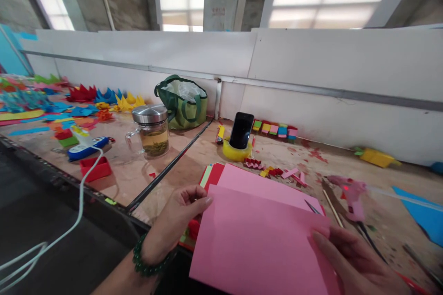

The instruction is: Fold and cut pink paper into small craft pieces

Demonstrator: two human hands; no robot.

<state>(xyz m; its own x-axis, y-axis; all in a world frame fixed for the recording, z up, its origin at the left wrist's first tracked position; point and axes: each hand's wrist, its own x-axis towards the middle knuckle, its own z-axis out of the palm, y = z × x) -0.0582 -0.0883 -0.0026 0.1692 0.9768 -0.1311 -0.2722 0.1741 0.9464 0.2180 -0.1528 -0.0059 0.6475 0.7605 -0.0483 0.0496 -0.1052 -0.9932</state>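
Note:
My left hand [185,209], with a green bead bracelet [150,258] at the wrist, pinches the upper left corner of a pink paper sheet [256,239]. On the sheet's right side, my right hand [356,260] grips the edge with the thumb on top. Behind and partly under this sheet lies another pink sheet [259,184], on top of red paper [215,176] and other coloured paper. A pointed metal tip [312,207] shows above the held sheet's top edge; the rest of that tool is hidden.
At right lie a pink glue gun [353,196], a wooden stick [332,207] and blue paper [420,214]. A phone [241,130] leans in a yellow tape roll [237,151]. Further left stand a glass tea mug [152,136], a green bag [187,106] and a red paper box [96,169].

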